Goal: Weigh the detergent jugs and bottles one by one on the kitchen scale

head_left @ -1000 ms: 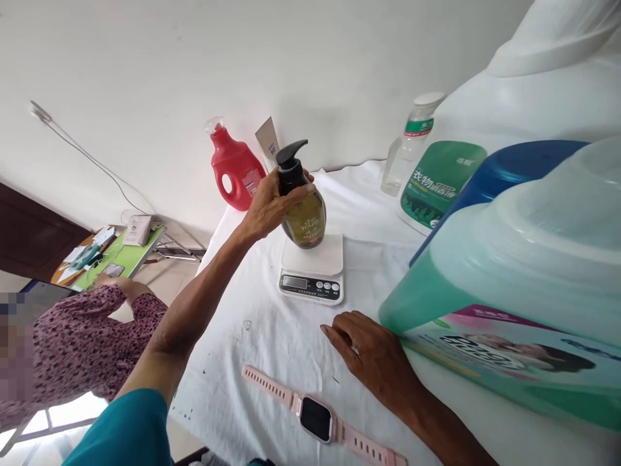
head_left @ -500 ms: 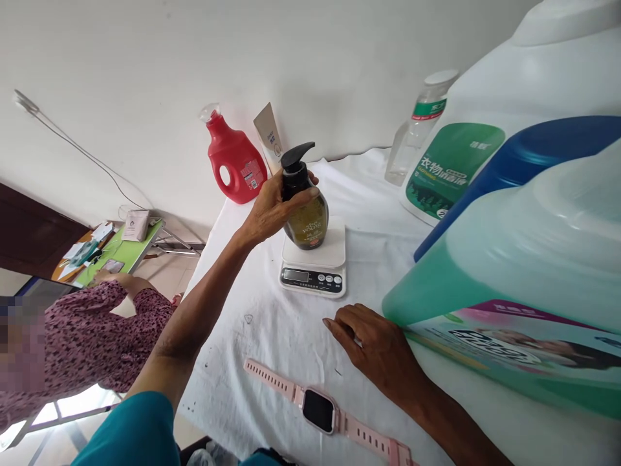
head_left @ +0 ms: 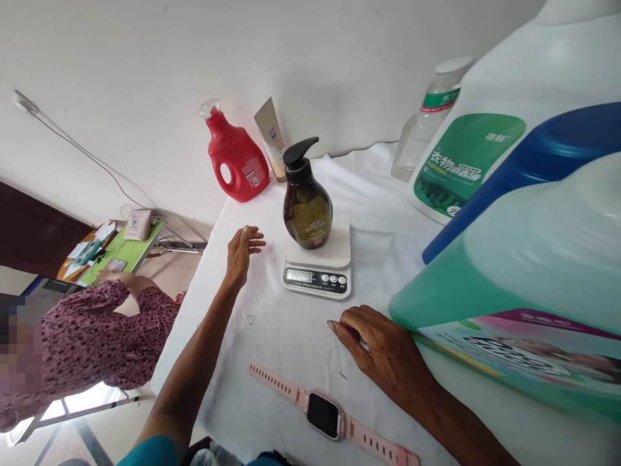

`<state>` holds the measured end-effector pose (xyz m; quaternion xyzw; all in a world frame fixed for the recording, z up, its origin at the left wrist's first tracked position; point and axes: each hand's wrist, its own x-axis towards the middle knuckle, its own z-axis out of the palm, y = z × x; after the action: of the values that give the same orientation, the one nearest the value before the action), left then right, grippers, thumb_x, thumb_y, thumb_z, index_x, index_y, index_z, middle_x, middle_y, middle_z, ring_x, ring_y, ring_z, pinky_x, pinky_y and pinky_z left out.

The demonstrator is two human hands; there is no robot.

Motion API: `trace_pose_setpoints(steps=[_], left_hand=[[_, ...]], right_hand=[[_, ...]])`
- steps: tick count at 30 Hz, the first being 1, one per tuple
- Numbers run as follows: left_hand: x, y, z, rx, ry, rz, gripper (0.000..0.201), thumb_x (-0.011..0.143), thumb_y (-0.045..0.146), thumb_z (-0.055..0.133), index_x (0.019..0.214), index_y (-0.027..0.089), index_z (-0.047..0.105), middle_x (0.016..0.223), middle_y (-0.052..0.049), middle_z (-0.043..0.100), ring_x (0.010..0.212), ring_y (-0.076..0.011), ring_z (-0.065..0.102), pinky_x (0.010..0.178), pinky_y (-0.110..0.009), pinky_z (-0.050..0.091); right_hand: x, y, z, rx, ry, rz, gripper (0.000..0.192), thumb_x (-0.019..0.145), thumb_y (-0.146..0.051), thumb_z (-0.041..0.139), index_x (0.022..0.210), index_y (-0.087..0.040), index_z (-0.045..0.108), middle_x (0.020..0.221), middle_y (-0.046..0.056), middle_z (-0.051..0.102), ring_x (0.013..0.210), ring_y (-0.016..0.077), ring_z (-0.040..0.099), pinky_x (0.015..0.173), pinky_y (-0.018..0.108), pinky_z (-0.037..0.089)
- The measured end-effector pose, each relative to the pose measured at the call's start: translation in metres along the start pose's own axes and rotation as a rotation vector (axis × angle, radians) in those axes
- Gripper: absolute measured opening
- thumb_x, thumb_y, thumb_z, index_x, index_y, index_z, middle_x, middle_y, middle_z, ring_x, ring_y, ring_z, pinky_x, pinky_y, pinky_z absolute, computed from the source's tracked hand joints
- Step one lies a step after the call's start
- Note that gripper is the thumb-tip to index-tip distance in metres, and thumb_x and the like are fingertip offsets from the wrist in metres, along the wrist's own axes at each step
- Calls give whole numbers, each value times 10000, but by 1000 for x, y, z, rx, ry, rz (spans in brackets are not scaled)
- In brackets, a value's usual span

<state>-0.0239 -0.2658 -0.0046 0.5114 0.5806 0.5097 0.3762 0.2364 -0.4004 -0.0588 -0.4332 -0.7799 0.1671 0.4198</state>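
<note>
A dark amber pump bottle [head_left: 307,206] with a black dispenser head stands upright on the white platform of a small digital kitchen scale [head_left: 317,266], which sits on a counter [head_left: 272,336] draped in a white cloth. The person's left hand [head_left: 241,252] hovers just beside the scale, to its left, holding nothing, its fingers [head_left: 255,238] spread apart and pointing toward the bottle without touching it. The right hand [head_left: 383,353] rests palm down on the cloth in front of the scale, fingers loosely curled and close together, gripping nothing, with its back edge against a large green detergent jug [head_left: 524,304] that lies tilted across the right of the frame. Behind that jug stand a blue-capped container [head_left: 528,168] and a big white jug with a green label [head_left: 466,162], and beside them a clear plastic water bottle [head_left: 427,123]. At the far end of the counter, against the white wall, a red detergent bottle [head_left: 235,158] stands upright next to a beige tube [head_left: 272,139] leaning on the wall. A pink smartwatch [head_left: 325,414] lies flat, strap open, near the counter's front edge. To the left, below the counter, another person in a purple patterned sleeve [head_left: 92,336] reaches toward a green side table [head_left: 121,249] strewn with small items.
</note>
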Motion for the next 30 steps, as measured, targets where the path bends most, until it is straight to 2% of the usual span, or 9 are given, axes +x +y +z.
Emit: trace_pose_setpoints(steps=[3, 6, 12, 30], left_hand=[[-9, -26, -5, 42, 46, 11, 493, 935, 614, 530, 1024, 149, 664, 950, -100, 713, 789, -163, 683, 728, -297, 539], [-12, -34, -5, 110, 57, 59, 452, 944, 585, 533, 1008, 159, 670, 926, -88, 710, 792, -160, 670, 744, -302, 547], [-10, -34, -2, 186, 38, 91, 415, 955, 555, 530, 1004, 169, 673, 933, -83, 716, 791, -160, 669, 729, -294, 544], [-10, -33, -3, 176, 40, 62, 381, 941, 535, 558, 996, 173, 664, 930, -84, 721, 796, -169, 675, 736, -308, 546]], right_hand=[[0, 0, 0, 2, 11, -15, 336, 1054, -279, 491, 726, -219, 443, 654, -9, 508, 604, 134, 497, 582, 290, 357], [0, 0, 0, 0, 5, -8, 336, 1049, -278, 500, 724, -222, 434, 651, -10, 503, 595, 135, 489, 579, 293, 352], [0, 1, 0, -5, 18, -21, 337, 1048, -269, 506, 725, -218, 427, 651, -16, 492, 595, 126, 480, 578, 287, 348], [-1, 1, 0, -3, -2, -9, 332, 1053, -277, 501, 731, -218, 446, 660, -10, 505, 612, 125, 485, 586, 287, 357]])
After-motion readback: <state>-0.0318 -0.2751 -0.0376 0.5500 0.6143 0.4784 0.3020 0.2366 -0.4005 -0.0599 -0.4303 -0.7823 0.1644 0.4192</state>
